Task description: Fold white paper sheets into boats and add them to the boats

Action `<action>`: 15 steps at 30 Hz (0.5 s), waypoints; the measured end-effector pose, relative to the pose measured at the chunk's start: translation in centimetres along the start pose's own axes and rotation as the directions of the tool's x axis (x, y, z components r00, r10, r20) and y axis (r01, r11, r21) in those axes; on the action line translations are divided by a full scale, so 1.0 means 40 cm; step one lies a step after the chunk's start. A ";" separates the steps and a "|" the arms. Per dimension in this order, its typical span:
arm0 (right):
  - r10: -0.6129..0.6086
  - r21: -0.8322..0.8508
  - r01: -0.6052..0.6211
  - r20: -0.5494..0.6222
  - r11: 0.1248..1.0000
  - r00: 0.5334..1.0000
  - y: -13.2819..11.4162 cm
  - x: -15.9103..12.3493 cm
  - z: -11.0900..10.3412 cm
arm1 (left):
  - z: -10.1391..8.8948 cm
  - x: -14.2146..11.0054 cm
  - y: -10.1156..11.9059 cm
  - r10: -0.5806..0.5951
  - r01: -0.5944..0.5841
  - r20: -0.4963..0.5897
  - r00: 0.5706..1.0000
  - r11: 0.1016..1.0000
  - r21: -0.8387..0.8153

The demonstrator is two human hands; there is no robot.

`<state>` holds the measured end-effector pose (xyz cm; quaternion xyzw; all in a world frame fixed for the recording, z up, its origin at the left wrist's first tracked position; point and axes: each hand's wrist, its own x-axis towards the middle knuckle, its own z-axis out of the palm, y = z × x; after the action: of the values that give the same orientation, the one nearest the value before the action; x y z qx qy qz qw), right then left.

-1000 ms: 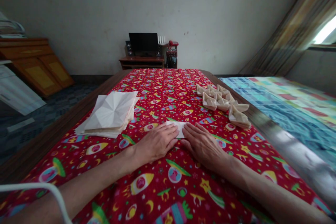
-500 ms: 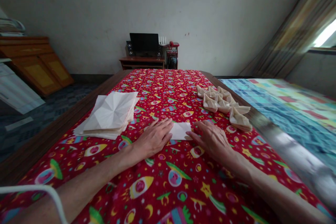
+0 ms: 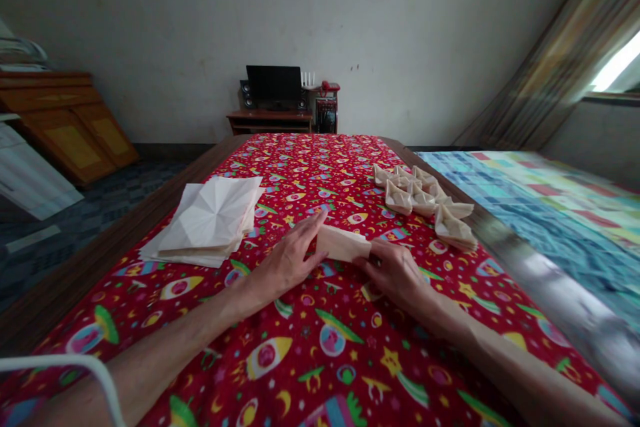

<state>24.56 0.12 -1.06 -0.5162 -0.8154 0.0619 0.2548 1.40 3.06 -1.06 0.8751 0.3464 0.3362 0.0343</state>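
A folded strip of pale paper (image 3: 343,244) is raised at a slant over the red cloth between my hands. My right hand (image 3: 400,271) pinches its right end between thumb and fingers. At the other end, my left hand (image 3: 293,255) has its fingers stretched out and its thumb apart, with the paper's left edge close to the gap between them. Whether the left fingers touch the paper is hard to tell. Left of my hands lies a stack of creased paper sheets (image 3: 213,217). Several folded paper pieces (image 3: 423,200) stand in a group to the right.
A red patterned cloth (image 3: 320,353) covers the table, whose dark wooden edge (image 3: 165,207) shows at the left. A white cable (image 3: 75,360) curves over my left forearm. Beyond the table are a monitor (image 3: 274,84) and a desk. A bed (image 3: 530,213) adjoins on the right.
The paper strip lay flat under my left palm; now it is lifted and tilted. My right hand has moved in and closed on its right end, while my left hand has come off its top.
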 end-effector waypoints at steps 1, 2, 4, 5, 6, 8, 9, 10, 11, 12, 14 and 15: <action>-0.080 -0.065 0.074 -0.079 0.995 0.994 0.000 0.005 -0.007 | -0.011 0.008 0.007 0.013 -0.012 -0.043 0.999 1.000 0.010; -0.166 -0.146 0.144 -0.150 0.979 0.975 -0.001 0.012 -0.017 | -0.025 0.016 0.014 0.034 -0.032 -0.089 0.995 0.999 0.032; -0.322 -0.310 0.241 -0.241 0.920 0.916 -0.008 0.028 -0.042 | -0.057 0.030 0.032 0.098 -0.083 -0.164 0.982 0.992 0.095; -0.382 -0.374 0.274 -0.254 0.886 0.889 -0.013 0.037 -0.055 | -0.072 0.034 0.041 0.137 -0.114 -0.188 0.973 0.985 0.131; -0.428 -0.426 0.295 -0.260 0.855 0.866 -0.019 0.044 -0.065 | -0.085 0.037 0.049 0.176 -0.142 -0.204 0.963 0.976 0.167; -0.491 -0.500 0.331 -0.229 0.800 0.841 -0.030 0.053 -0.073 | -0.101 0.037 0.061 0.233 -0.183 -0.216 0.948 0.956 0.228; -0.505 -0.523 0.344 -0.202 0.780 0.839 -0.035 0.055 -0.069 | -0.103 0.033 0.065 0.250 -0.198 -0.203 0.947 0.948 0.248; -0.509 -0.535 0.356 -0.168 0.766 0.844 -0.039 0.056 -0.061 | -0.100 0.029 0.067 0.257 -0.207 -0.178 0.950 0.944 0.259; -0.502 -0.539 0.367 -0.125 0.759 0.856 -0.042 0.055 -0.051 | -0.093 0.023 0.067 0.254 -0.212 -0.136 0.958 0.941 0.265; -0.484 -0.533 0.374 -0.077 0.759 0.872 -0.045 0.054 -0.039 | -0.082 0.017 0.066 0.240 -0.211 -0.080 0.968 0.940 0.268; -0.427 -0.500 0.380 0.022 0.778 0.904 -0.048 0.050 -0.018 | -0.057 0.004 0.060 0.193 -0.197 0.039 0.980 0.943 0.268; -0.396 -0.477 0.374 0.059 0.795 0.916 -0.049 0.048 -0.011 | -0.044 -0.002 0.056 0.170 -0.188 0.088 0.981 0.946 0.263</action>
<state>22.53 0.84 0.71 -0.3874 -0.8870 -0.2060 0.1441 1.60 1.00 0.91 0.9098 0.3068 0.2592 -0.1046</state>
